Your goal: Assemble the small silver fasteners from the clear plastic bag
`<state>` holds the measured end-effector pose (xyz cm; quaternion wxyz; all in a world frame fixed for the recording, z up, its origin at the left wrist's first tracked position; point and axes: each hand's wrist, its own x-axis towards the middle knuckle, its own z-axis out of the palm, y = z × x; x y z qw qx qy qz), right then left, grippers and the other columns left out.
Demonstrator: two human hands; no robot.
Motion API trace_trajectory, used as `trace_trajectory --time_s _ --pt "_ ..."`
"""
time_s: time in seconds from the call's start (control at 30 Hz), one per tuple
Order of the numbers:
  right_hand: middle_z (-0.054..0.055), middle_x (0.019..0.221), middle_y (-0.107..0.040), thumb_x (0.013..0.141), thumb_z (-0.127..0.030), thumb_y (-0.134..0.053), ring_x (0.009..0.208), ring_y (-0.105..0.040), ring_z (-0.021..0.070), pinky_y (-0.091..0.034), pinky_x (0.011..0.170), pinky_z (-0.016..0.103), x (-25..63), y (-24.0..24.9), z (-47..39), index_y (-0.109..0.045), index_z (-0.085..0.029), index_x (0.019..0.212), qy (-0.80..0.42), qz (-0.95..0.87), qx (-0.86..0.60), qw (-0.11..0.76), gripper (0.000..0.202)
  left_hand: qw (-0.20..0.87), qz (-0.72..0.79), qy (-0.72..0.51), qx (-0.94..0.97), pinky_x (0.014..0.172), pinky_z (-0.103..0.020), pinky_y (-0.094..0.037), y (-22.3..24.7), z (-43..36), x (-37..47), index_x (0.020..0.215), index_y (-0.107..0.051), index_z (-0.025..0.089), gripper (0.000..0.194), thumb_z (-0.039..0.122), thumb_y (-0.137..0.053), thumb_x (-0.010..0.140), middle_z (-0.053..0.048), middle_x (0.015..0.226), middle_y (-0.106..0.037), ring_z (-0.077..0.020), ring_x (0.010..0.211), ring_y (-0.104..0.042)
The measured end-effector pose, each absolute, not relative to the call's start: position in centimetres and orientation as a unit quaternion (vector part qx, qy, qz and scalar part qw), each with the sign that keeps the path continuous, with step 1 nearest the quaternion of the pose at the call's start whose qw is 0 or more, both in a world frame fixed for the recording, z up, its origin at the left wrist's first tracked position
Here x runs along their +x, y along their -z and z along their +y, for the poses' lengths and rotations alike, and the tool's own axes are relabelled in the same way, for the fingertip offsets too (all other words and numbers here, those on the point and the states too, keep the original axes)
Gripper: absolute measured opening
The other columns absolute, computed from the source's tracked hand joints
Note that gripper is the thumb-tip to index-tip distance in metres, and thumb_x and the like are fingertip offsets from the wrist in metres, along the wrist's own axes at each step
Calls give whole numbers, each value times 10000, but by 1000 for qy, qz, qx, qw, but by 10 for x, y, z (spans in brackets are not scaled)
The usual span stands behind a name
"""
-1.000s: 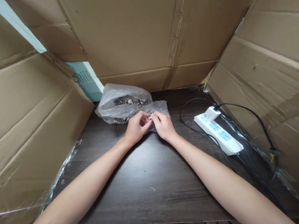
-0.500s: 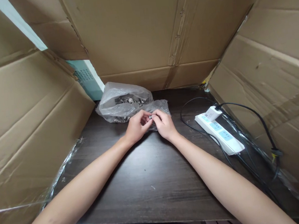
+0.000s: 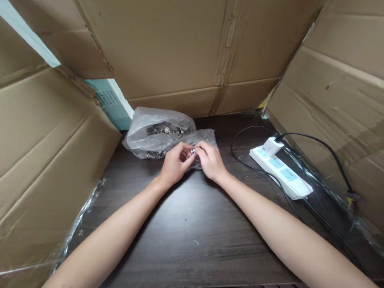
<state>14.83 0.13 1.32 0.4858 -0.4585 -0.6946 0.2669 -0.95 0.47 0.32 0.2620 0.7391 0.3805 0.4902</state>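
Metal is shining in one small piece (image 3: 193, 151) between the fingertips, just above the near side of the crumpled plastic. The left hand (image 3: 175, 164) is pinching it from one side with curled fingers and a thumb. The right hand (image 3: 212, 161) is pinching it from the other side, so both hands are sharing this tiny thing. The finger work looks like it is going on, not finished, because the piece is being held up and is not yet resting by itself. It is looking too small to tell if it is one part or a few parts joined, so how much is done on it is hard to say.

Behind the left hand, a big see-through bag (image 3: 144, 142) is sitting with its mouth open. Lots of little metal bits (image 3: 166, 130) are lying inside. Some may be waiting and some may be done, but they are not showing which. The crumpled plastic (image 3: 206, 136) is spreading out behind and under the hands, touching the bag or lying very close to it.

Everything is resting on a dark surface (image 3: 187, 235). Well off to the right, a white power strip (image 3: 283, 171) is lying at a slant, and a white plug (image 3: 271, 147) is sticking into its far end. Tall cardboard (image 3: 168, 37) is standing behind it all.
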Motion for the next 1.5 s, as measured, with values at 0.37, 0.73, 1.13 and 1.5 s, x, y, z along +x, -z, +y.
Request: trace_trajectory --time_s 0.37,0.73,1.13,1.5 --pt "20 759 -626 890 -283 -472 720 -558 181 -419 707 306 149 -10 4 -560 -223 750 -278 -698 -455 478 175 268 379 -486 741 633 -226 -497 -1 5 -10 1002 -651 168 119 237 -668 907 -5 779 -660 -124 674 -615" --pt "10 672 -565 965 -376 -434 675 -523 174 -382 670 300 147 -12 2 -465 -235 664 -254 -703 -470 469 334 270 385 -489 734 629 -231 -501 -3 5 -9 975 -641 176 127 282 -666 910 -4 768 -657 -124 665 -610" --pt "19 757 -628 900 -294 -466 720 -558 179 -426 716 302 149 -11 3 -554 -225 741 -277 -701 -456 474 193 262 377 -487 743 628 -225 -503 -4 4 -9 989 -645 171 124 256 -666 902 -5 776 -650 -121 667 -608" --pt "4 649 -541 958 -387 -426 662 -509 168 -364 659 298 148 -13 2 -422 -235 634 -276 -701 -469 461 358 265 371 -492 741 627 -225 -503 -4 3 -9 987 -640 168 119 245 -665 899 -3 774 -645 -117 661 -607"
